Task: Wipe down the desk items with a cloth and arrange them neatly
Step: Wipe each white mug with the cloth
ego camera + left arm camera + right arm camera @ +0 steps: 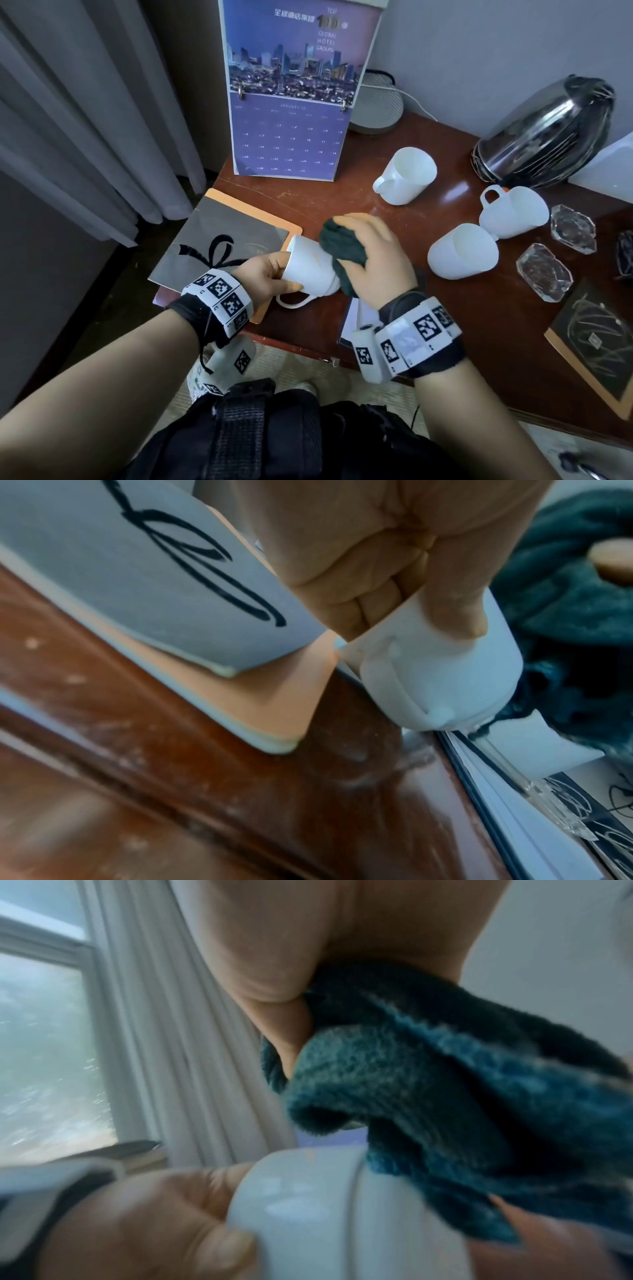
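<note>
My left hand [274,274] grips a white mug [308,265] by its rim, fingers inside and thumb outside, and holds it on its side above the desk's front edge. The mug's handle [294,303] hangs downward. My right hand [373,255] clutches a dark teal cloth [342,253] and presses it against the mug's base end. In the left wrist view the mug [441,680] shows below my fingers, with the cloth [565,615] beyond. The right wrist view shows the cloth [445,1085] bunched over the mug [325,1204].
Three more white mugs [406,174] [512,212] [462,251] lie on their sides on the brown desk [342,202]. A steel kettle [544,133], two glass dishes [543,272], a standing calendar [291,102], a grey folder [226,240] at the left and a dark notebook [596,342] at the right share it.
</note>
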The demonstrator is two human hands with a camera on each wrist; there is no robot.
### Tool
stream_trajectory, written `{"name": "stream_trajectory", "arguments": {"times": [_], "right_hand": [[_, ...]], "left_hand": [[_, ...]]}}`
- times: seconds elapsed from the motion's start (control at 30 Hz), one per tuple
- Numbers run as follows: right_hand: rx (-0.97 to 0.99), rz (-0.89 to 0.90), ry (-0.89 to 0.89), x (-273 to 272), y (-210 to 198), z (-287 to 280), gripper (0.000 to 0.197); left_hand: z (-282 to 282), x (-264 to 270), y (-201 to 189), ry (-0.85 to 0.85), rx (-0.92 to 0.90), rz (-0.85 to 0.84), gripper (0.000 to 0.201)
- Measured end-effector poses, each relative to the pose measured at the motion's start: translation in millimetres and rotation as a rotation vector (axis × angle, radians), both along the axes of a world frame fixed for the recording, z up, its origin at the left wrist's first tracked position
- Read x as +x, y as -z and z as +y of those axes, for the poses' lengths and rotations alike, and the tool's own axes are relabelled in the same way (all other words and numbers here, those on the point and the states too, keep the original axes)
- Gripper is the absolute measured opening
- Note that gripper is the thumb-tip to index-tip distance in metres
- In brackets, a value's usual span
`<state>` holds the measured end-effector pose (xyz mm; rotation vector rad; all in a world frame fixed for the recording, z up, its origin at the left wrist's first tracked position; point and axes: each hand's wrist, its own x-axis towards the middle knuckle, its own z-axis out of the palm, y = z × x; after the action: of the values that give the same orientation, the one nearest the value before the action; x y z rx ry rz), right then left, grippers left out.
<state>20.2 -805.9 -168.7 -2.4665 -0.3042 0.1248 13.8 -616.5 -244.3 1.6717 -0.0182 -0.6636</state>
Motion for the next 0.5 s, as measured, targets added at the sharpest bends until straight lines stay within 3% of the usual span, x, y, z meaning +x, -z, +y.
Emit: {"name": "stream_trajectory", "arguments": {"times": [0.13,0.2,0.27,0.4,0.5], "right_hand": [[-0.235,-0.016,-0.278,-3.3,9.9,37.1,0.058],[-0.245,-0.039,-0.314,-8.0,19.1,34.1,0.057],[-0.23,-0.024,-0.239,-10.2,25.0,16.4,0.054],[-0.273,0.205,-0.126,-8.9,21.9,-25.6,0.056],[-0.241,0.103,-0.016,1.8,7.8,-25.0,0.055]], "left_hand": [[0.3,-2.2,-9.0,0.008,0.074,-0.03,0.027],[3.3,-3.1,-4.1,-0.005,0.1,-0.018,0.02],[1.9,-2.9,-1.7,-0.027,0.074,0.008,0.012],[3.7,-2.0,6.7,-0.064,0.068,0.044,0.023],[5.4,-1.7,10.0,-0.025,0.086,0.046,0.022]]}}
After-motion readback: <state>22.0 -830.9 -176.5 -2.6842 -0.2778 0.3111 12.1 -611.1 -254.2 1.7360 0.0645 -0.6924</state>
